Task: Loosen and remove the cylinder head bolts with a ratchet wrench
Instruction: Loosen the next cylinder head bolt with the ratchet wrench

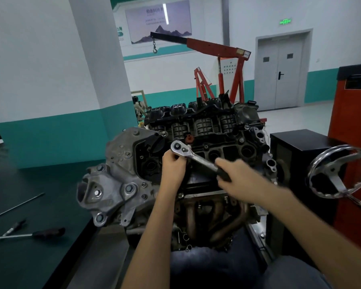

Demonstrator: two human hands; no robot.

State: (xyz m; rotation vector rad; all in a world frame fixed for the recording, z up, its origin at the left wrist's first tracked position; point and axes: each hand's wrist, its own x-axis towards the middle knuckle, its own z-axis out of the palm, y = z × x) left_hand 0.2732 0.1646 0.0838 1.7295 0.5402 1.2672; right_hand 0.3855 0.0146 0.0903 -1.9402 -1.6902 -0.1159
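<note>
Wrench (198, 159) seated on engine (123, 174) top, near its left end. Your right hand (236, 176) grips the handle; left hand (173, 166) holds it just beneath the head. Bolt hidden; none seen removed, so loosening looks early.

Chrome ratchet wrench (193, 157), teal-banded wall (50, 140)

Forearms extended, left hand (173, 167) curled under ratchet wrench (193, 156) head — right hand (238, 177), blurred, gripping handle

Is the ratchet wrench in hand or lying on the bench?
In hand: the right hand grips the ratchet wrench by its black handle, and the left hand grips just beneath its head, above the engine.
</note>
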